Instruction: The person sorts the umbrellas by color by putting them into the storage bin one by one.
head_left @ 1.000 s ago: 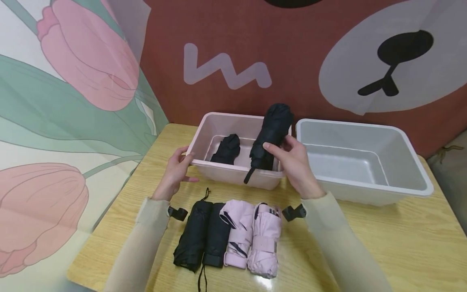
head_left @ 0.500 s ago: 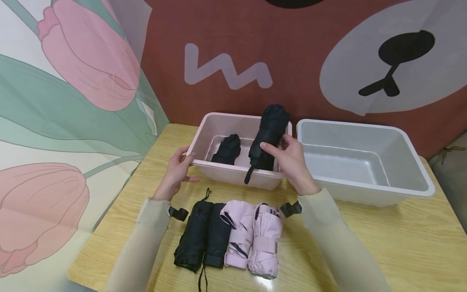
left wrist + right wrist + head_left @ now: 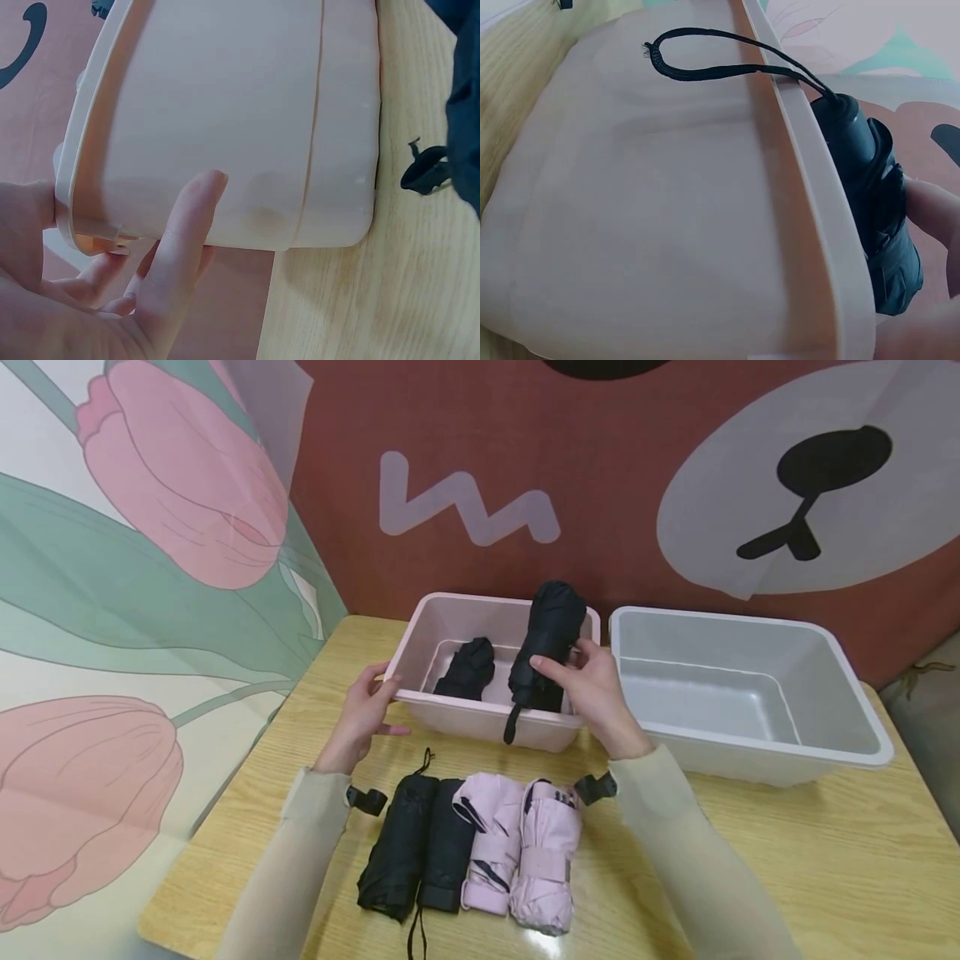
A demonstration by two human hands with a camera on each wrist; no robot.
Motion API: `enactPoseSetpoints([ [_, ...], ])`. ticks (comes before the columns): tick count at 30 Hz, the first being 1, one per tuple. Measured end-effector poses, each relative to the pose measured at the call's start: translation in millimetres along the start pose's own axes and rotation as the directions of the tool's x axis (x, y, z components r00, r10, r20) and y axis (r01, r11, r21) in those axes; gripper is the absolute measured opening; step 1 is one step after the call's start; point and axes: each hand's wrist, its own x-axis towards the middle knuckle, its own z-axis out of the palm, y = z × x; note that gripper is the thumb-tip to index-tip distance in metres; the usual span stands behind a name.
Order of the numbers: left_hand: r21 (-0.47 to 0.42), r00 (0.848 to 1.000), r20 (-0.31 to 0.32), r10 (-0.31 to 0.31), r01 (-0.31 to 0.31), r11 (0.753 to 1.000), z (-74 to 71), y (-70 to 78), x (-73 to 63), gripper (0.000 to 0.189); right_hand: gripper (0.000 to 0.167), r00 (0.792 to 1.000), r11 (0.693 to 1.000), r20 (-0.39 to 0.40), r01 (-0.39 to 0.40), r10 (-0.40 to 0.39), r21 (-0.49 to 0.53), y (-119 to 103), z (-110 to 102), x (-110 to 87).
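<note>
My right hand grips a folded black umbrella by its side, above the right part of the pink bin. The umbrella tilts, its far end raised and its wrist strap hanging over the bin's front rim. Just below it a dark shape shows, mostly hidden. Another black umbrella lies inside the bin at the left. With thumb and fingers, my left hand pinches the rim at the bin's left front corner; one finger lies along the outer wall in the left wrist view.
On the wooden table, in front of the bin, two black umbrellas and two pink umbrellas lie side by side. A grey-white bin stands to the right. A printed cloth hangs close behind both bins.
My right hand has moved slightly left with the black umbrella, whose far end has come down a little. The left hand stays on the rim.
</note>
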Motion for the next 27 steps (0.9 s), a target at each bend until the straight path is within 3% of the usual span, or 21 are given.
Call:
enactPoseSetpoints([
  [8, 0.003, 1.0, 0.001, 0.003, -0.003, 1.0, -0.1, -1.3, 0.4, 0.049, 0.069, 0.999, 1.0, 0.054, -0.007, 0.008, -0.01, -1.4, -6.1, -3.7],
  [16, 0.003, 1.0, -0.007, 0.02, -0.02, 1.0, -0.5, -2.2, 1.0, 0.049, 0.052, 0.995, 0.995, 0.075, 0.071, -0.066, -0.066, -3.5, -12.0, -12.9],
  [27, 0.007, 1.0, 0.003, 0.017, -0.017, 1.0, -1.1, -2.0, 1.0, 0.05, 0.046, 0.984, 0.967, 0.068, 0.175, -0.165, -0.184, -14.1, -32.0, -35.1],
])
